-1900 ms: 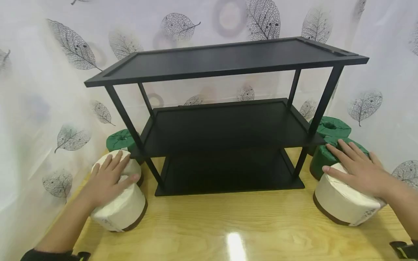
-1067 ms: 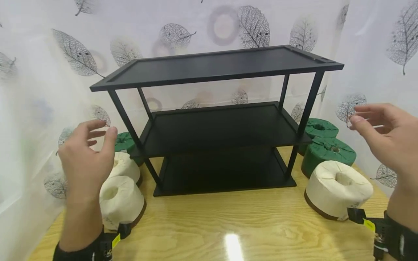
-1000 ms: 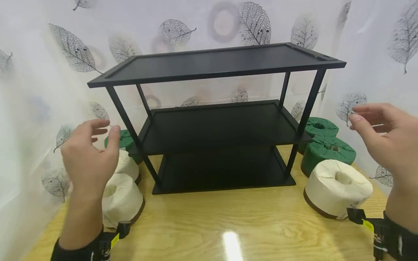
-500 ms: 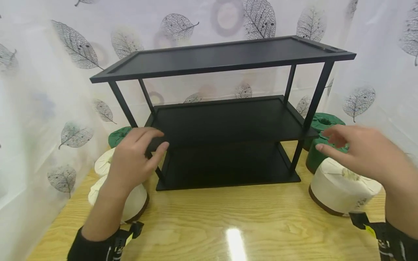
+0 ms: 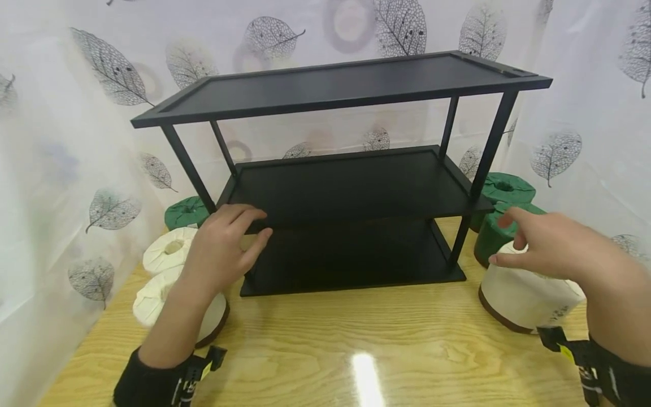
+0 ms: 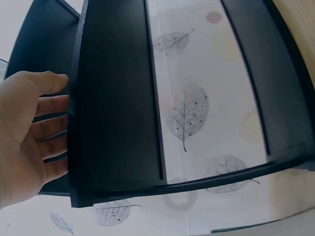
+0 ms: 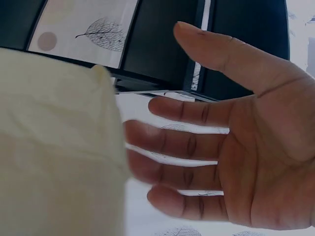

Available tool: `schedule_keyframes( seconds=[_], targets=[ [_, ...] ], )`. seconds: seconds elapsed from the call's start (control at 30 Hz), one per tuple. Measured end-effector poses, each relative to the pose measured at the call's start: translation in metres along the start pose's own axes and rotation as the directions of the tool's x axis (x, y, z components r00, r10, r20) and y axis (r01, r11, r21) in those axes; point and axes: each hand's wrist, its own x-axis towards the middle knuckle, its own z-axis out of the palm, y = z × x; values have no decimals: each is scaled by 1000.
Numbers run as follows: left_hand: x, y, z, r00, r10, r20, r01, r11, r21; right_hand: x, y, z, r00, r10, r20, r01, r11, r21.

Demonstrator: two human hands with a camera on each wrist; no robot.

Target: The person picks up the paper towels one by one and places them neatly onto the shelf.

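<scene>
A black three-tier shelf rack (image 5: 341, 183) stands on the wooden table. My left hand (image 5: 216, 254) hangs in front of its left post, thumb and fingers apart, holding nothing; in the left wrist view its fingertips are right at a black shelf edge (image 6: 75, 123). My right hand (image 5: 551, 246) is over a cream paper-wrapped roll (image 5: 524, 299), fingers loosely bent and holding nothing. The right wrist view shows the fingers spread beside the cream wrapping (image 7: 54, 147). Two cream rolls (image 5: 170, 249) sit left of the rack, partly hidden behind my left arm.
A green roll (image 5: 185, 213) is at the rack's back left, and two green rolls (image 5: 508, 187) stand at its right. A white leaf-patterned sheet (image 5: 117, 209) surrounds the table (image 5: 315, 350) behind and at the sides.
Both hands, first laid on the cream rolls, lifted off with palms turned inward. Then the left moved right to the rack's front, and the right came down over the cream roll.
</scene>
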Motion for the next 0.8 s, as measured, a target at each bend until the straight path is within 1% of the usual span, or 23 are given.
schedule_keyframes(
  seconds=[0.17,0.27,0.33,0.43,0.57,0.67,0.8],
  targets=[
    [-1,-6,3,999,-19,48,19,1000,11,1,5,-1,995,82,63,-81,997,-19],
    [-1,-8,3,997,-32,63,32,999,9,1,9,-1,989,118,88,-115,993,-37],
    [-1,-10,3,996,-40,73,40,999,7,3,10,0,987,116,108,-112,993,-36],
    [-2,-11,2,994,-58,97,58,998,3,9,9,6,989,69,130,-67,998,-22],
    [-3,-12,3,988,-84,128,84,996,2,16,7,14,992,28,121,-23,999,-38],
    [-3,-12,3,986,-93,141,93,996,3,18,8,18,993,35,116,-28,998,-54],
    [-3,-11,4,985,-94,148,94,996,4,17,10,18,991,41,128,-36,999,-40]
  ],
)
